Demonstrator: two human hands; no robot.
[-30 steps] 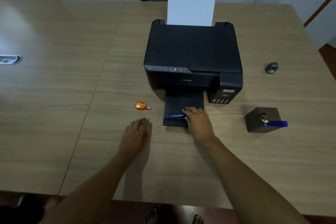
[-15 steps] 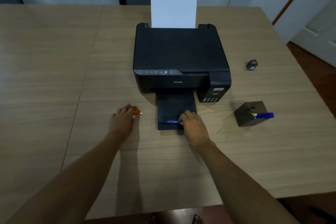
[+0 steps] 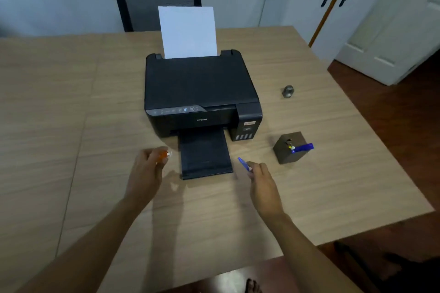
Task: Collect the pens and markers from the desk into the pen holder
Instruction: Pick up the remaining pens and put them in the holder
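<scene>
My left hand (image 3: pixel 147 169) is raised just left of the printer's output tray and holds an orange marker (image 3: pixel 163 154), whose white tip sticks out past my fingers. My right hand (image 3: pixel 260 177) is lifted to the right of the tray and grips a blue pen (image 3: pixel 244 163) that points up and to the left. The dark cube-shaped pen holder (image 3: pixel 287 153) stands on the desk to the right of my right hand. A blue marker (image 3: pixel 303 147) and a yellow-tipped pen lean out of it.
A black printer (image 3: pixel 200 93) with a white sheet in its feeder and its output tray (image 3: pixel 204 153) pulled out sits mid-desk. A small grey metal object (image 3: pixel 288 91) lies at the right. An office chair (image 3: pixel 156 0) stands behind the desk, white cabinets at the far right.
My left hand closed on the orange marker and lifted it. My right hand picked the blue pen off the printer tray and moved right, off the tray. The camera tilted up.
</scene>
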